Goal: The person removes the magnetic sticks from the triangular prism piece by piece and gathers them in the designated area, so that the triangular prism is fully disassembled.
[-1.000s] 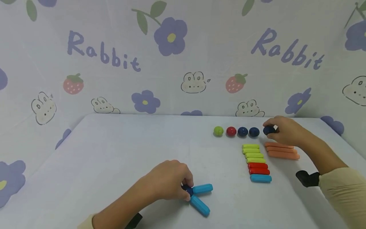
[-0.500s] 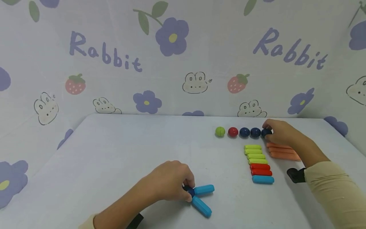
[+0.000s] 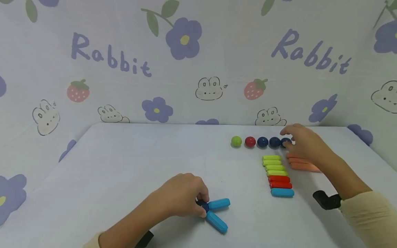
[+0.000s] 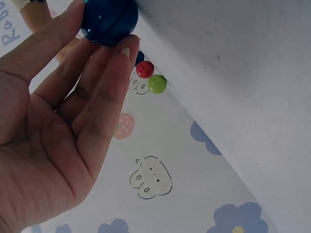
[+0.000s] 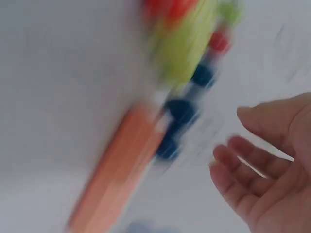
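Observation:
My left hand [image 3: 183, 195] pinches a dark blue ball [image 4: 110, 19] between thumb and fingers low in the middle of the table. Two light blue sticks [image 3: 217, 222] fan out from that ball toward the right. At the back right, my right hand [image 3: 305, 143] hovers at the end of a row of balls, its fingers parted around nothing in the right wrist view. Closest to its fingertips is the last dark blue ball [image 3: 285, 142], partly covered by them in the head view. Two more dark blue balls [image 3: 268, 142], a red ball [image 3: 250, 141] and a green ball [image 3: 236, 141] continue the row leftward.
In front of the balls lies a column of yellow-green sticks [image 3: 274, 167], red sticks [image 3: 280, 182] and one light blue stick [image 3: 282, 192]. Orange sticks [image 3: 305, 167] lie under the right forearm in the head view. A patterned cloth [image 3: 124, 89] hangs behind the white table [image 3: 149, 148].
My right hand moved the last dark blue ball left against the row, then let go of it and drew slightly away. The left hand has kept its place on its ball.

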The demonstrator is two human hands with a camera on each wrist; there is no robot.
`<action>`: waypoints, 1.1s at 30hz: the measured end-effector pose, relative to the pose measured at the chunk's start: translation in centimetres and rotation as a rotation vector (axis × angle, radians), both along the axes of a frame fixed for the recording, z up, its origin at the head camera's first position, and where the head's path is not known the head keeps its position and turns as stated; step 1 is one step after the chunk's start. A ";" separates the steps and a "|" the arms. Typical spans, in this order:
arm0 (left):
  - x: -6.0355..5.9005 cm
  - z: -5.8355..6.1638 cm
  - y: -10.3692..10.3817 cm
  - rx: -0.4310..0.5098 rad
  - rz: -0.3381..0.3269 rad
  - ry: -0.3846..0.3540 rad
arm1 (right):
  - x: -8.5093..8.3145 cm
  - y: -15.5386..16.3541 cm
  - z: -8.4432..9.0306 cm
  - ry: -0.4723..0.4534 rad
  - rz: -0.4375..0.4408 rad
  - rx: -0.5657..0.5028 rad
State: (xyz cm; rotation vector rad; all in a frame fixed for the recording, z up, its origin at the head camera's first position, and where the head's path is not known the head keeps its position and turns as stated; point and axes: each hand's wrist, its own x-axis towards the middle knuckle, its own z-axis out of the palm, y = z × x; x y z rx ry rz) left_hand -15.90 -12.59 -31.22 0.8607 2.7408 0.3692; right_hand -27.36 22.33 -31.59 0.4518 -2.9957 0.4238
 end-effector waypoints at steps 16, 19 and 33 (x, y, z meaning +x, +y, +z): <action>-0.1 0.0 0.0 0.056 -0.020 0.000 | 10.2 -14.3 -1.9 -0.176 0.593 -0.063; -0.1 0.0 0.1 0.047 -0.018 0.003 | 10.1 -13.9 -2.0 -0.176 0.579 -0.057; 0.0 0.0 -0.1 0.029 -0.018 0.006 | 10.2 -7.5 -1.4 -0.280 0.246 0.106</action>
